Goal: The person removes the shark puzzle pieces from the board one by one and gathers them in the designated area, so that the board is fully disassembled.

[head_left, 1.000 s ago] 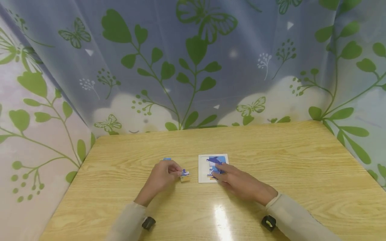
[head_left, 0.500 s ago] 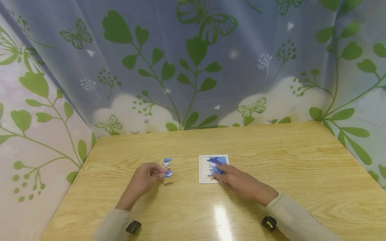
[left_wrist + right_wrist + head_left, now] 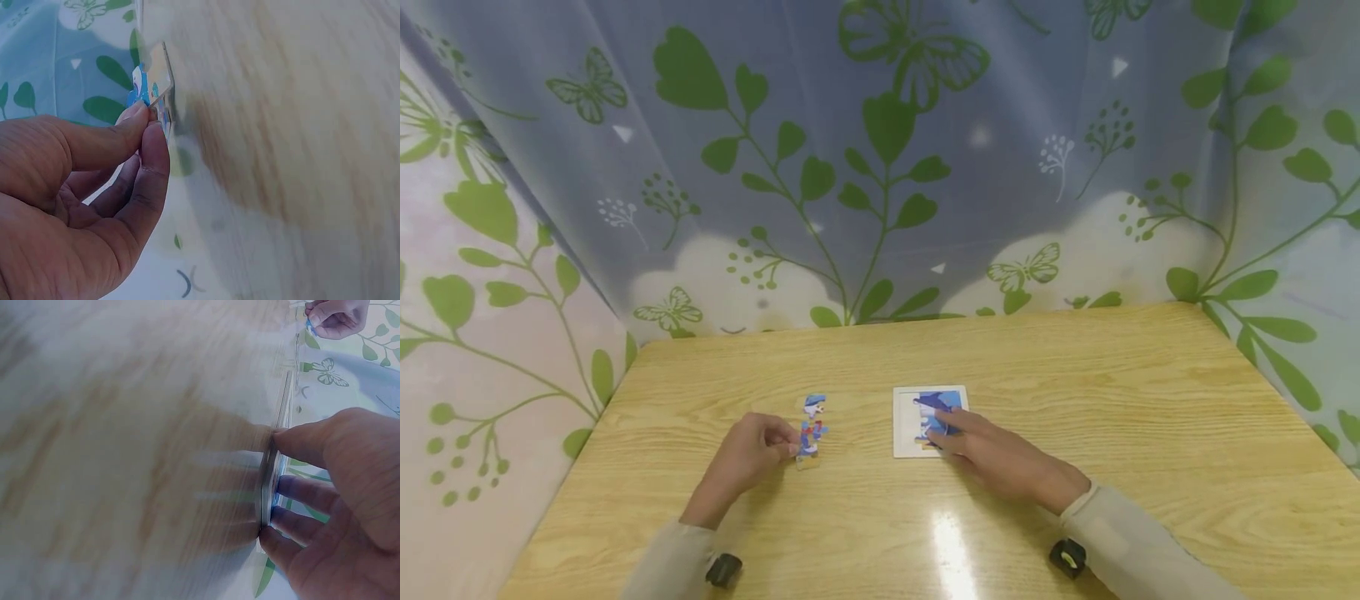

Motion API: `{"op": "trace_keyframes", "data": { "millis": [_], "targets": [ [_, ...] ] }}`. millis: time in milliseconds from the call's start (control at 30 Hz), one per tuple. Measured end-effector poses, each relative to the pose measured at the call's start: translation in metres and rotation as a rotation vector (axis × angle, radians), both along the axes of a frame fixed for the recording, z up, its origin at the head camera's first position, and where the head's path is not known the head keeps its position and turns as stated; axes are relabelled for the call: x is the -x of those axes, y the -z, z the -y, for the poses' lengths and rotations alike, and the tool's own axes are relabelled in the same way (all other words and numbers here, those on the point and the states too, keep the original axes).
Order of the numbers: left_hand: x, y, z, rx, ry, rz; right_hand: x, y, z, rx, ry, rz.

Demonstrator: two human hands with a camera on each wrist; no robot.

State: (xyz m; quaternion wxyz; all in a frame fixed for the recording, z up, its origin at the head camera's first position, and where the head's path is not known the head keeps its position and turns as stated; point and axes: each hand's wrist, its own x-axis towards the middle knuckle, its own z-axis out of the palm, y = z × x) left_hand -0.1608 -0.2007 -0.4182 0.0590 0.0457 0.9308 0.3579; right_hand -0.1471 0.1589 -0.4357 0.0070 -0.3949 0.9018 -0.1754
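Observation:
My left hand (image 3: 745, 458) pinches a small jigsaw piece (image 3: 159, 72) between thumb and fingertips; it shows blue and white above a sandy yellow strip. That piece lies at the near end of a short column on the table, below a piece with a blue cap and white face (image 3: 814, 407). My right hand (image 3: 1000, 454) rests on the white puzzle tray (image 3: 904, 427), fingers extended over its right side. Blue jigsaw pieces with a dolphin picture (image 3: 932, 399) fill the tray's right part, partly hidden by the fingers; its left strip shows bare white.
The wood-grain table (image 3: 1075, 367) reaches back to a printed curtain (image 3: 962, 167) with leaves and butterflies. Both wrists carry black straps, the left one (image 3: 724, 570) and the right one (image 3: 1067, 557), below light sleeves.
My left hand has carried its jigsaw piece leftward from beside the tray to the near end of the loose pieces, uncovering the cap-and-face piece. My right hand stays on the tray.

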Motion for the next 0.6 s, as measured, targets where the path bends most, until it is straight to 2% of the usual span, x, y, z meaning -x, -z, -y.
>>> {"op": "trace_keyframes", "data": {
  "millis": [600],
  "targets": [
    [0.0015,0.0011,-0.0068,0.101,0.002,-0.014,0.0015,0.0019,0.0009,-0.003,0.000,-0.003]
  ]
}}
